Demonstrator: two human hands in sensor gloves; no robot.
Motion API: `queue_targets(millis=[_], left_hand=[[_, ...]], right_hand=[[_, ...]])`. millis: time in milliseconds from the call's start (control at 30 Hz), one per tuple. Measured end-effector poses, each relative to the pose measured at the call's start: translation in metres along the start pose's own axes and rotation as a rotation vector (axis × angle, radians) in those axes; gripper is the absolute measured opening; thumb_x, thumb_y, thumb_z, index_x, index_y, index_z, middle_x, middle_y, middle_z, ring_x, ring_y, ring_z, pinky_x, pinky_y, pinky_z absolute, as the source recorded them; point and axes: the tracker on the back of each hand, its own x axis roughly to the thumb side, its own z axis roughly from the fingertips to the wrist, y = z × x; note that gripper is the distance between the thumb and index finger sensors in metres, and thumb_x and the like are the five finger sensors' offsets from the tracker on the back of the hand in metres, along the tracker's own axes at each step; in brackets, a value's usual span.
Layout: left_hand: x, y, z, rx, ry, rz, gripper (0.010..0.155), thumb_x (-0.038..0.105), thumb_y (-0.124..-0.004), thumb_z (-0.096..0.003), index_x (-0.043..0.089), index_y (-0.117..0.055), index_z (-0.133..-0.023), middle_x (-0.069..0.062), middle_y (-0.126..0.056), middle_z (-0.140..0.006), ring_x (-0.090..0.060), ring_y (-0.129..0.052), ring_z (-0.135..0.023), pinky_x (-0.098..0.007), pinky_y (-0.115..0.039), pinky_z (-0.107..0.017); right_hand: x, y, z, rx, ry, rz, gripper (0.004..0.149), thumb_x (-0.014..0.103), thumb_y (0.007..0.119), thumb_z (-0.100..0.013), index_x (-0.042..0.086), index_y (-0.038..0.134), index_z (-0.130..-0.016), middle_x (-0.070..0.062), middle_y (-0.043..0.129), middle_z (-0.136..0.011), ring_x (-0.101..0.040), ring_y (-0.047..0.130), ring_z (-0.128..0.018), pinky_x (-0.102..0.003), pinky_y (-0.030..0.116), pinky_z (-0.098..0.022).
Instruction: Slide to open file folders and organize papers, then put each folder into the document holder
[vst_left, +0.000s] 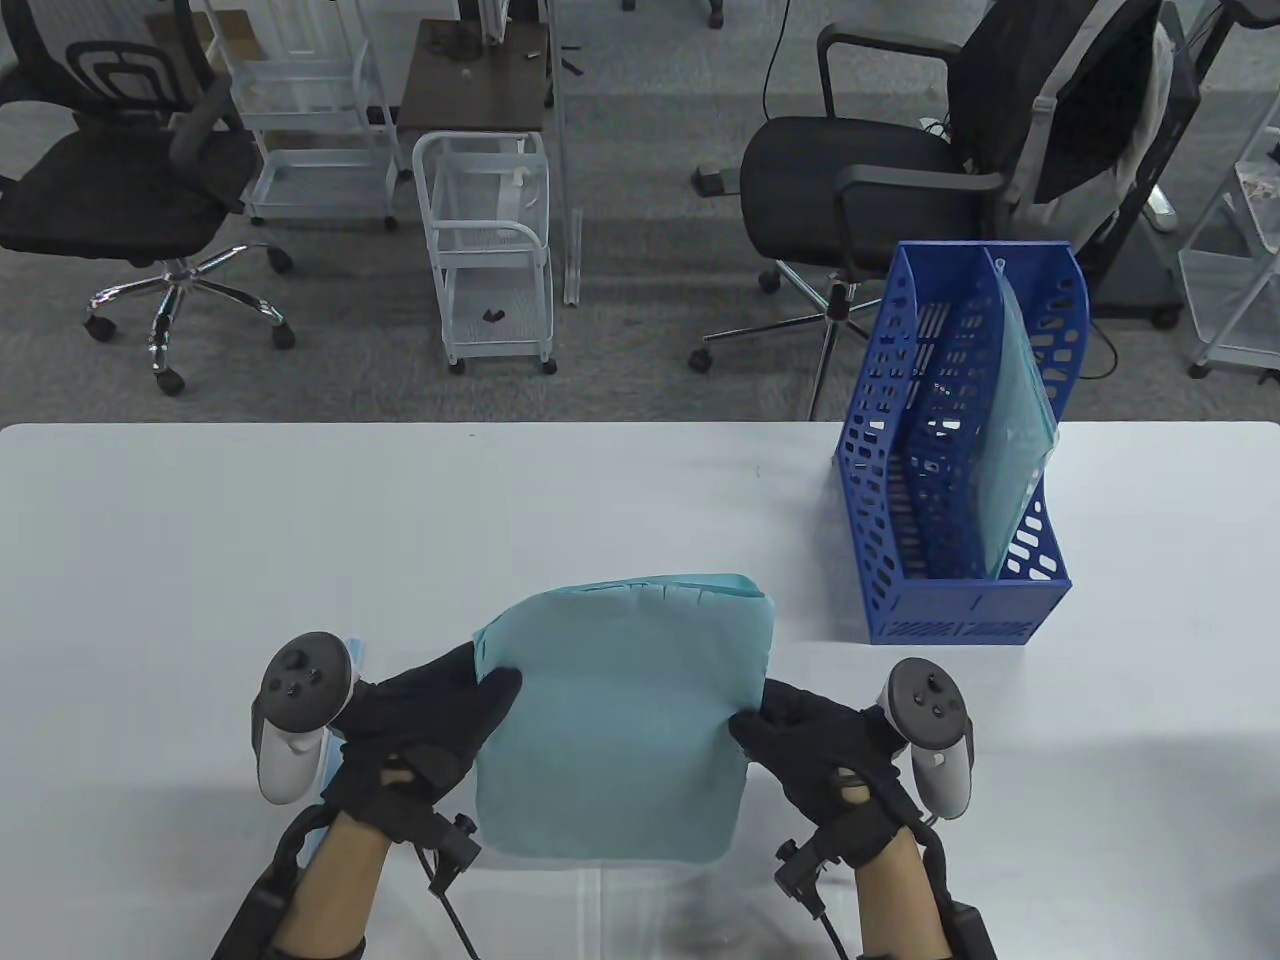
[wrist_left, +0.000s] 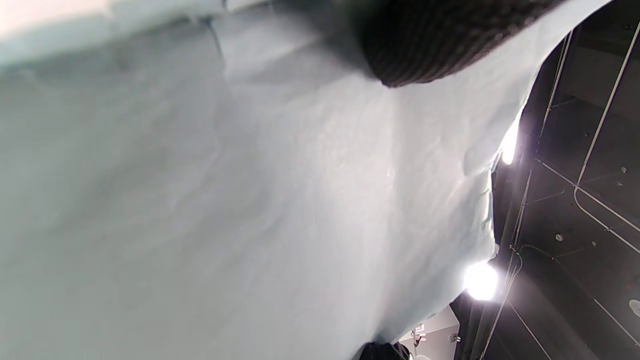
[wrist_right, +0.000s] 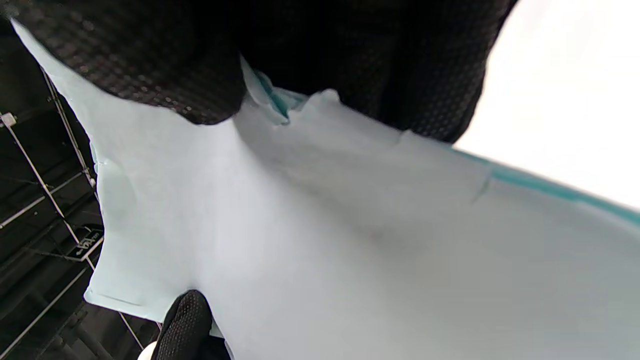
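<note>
A pale teal file folder (vst_left: 620, 715) with papers inside is held up above the near middle of the white table (vst_left: 300, 540), between both hands. My left hand (vst_left: 455, 710) grips its left edge, thumb lying across the front. My right hand (vst_left: 775, 725) pinches its right edge. The folder's top edge bulges and curls over. In the left wrist view the folder (wrist_left: 250, 200) fills the frame under a gloved fingertip (wrist_left: 430, 45). The right wrist view shows the folder (wrist_right: 350, 240) pinched under gloved fingers (wrist_right: 150, 60). A blue document holder (vst_left: 955, 450) stands at the right with a teal folder (vst_left: 1010, 440) upright in it.
A blue-edged sheet (vst_left: 345, 700) lies on the table under my left hand. Beyond the far table edge stand office chairs (vst_left: 870, 190) and white wire carts (vst_left: 485, 240).
</note>
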Motion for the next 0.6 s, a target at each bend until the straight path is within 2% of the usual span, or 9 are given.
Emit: queue_targets(millis=[133,233,333,433,500,600], left_hand=[[-0.002,0.003,-0.001,-0.006,0.007,0.014,0.045,0.037,-0.085,-0.0461,0.025,-0.093,-0.089,-0.004,-0.107,-0.07,-0.023,-0.114,-0.046,-0.043,-0.094,-0.041],[-0.009,0.004,-0.004,-0.033,0.005,0.069,0.045,0.037,-0.085,-0.0465,0.025,-0.093,-0.089,-0.004,-0.107,-0.071,-0.023,-0.114,-0.048,-0.043,-0.094,-0.042],[-0.015,0.003,-0.006,-0.095,-0.001,0.146,0.049,0.039,-0.084,-0.0478,0.027,-0.086,-0.096,-0.003,-0.102,-0.082,-0.026,-0.111,-0.062,-0.045,-0.09,-0.052],[-0.02,0.004,-0.006,-0.149,0.028,0.214,0.059,0.044,-0.088,-0.0466,0.027,-0.078,-0.103,-0.004,-0.096,-0.093,-0.029,-0.106,-0.073,-0.048,-0.086,-0.058],[-0.023,0.004,-0.008,-0.236,0.059,0.159,0.065,0.047,-0.089,-0.0467,0.029,-0.071,-0.107,-0.005,-0.088,-0.101,-0.031,-0.1,-0.084,-0.051,-0.082,-0.065],[-0.026,-0.003,-0.01,-0.221,0.063,0.095,0.065,0.047,-0.09,-0.046,0.029,-0.073,-0.106,-0.004,-0.09,-0.1,-0.03,-0.101,-0.083,-0.05,-0.083,-0.064]], right_hand=[[0.001,-0.001,-0.001,0.047,-0.007,-0.001,0.045,0.037,0.087,-0.043,0.023,0.085,-0.086,0.0,0.104,-0.075,-0.021,0.108,-0.058,-0.046,0.088,-0.053],[0.001,-0.001,-0.001,0.043,-0.02,-0.002,0.045,0.036,0.087,-0.043,0.023,0.085,-0.086,0.0,0.105,-0.073,-0.019,0.11,-0.055,-0.043,0.091,-0.051],[0.001,-0.003,0.0,0.001,-0.018,0.022,0.044,0.035,0.087,-0.042,0.023,0.086,-0.084,0.0,0.106,-0.071,-0.017,0.112,-0.052,-0.042,0.092,-0.05],[0.0,-0.009,0.002,-0.06,-0.02,0.012,0.043,0.036,0.087,-0.042,0.024,0.088,-0.083,0.001,0.106,-0.069,-0.016,0.112,-0.051,-0.04,0.093,-0.05],[0.0,-0.012,0.004,-0.078,-0.025,-0.029,0.044,0.036,0.087,-0.041,0.024,0.088,-0.083,0.001,0.107,-0.069,-0.016,0.113,-0.05,-0.04,0.094,-0.049],[-0.001,-0.016,0.005,-0.1,-0.019,-0.051,0.043,0.036,0.087,-0.041,0.024,0.088,-0.083,0.0,0.107,-0.069,-0.016,0.113,-0.05,-0.04,0.094,-0.049]])
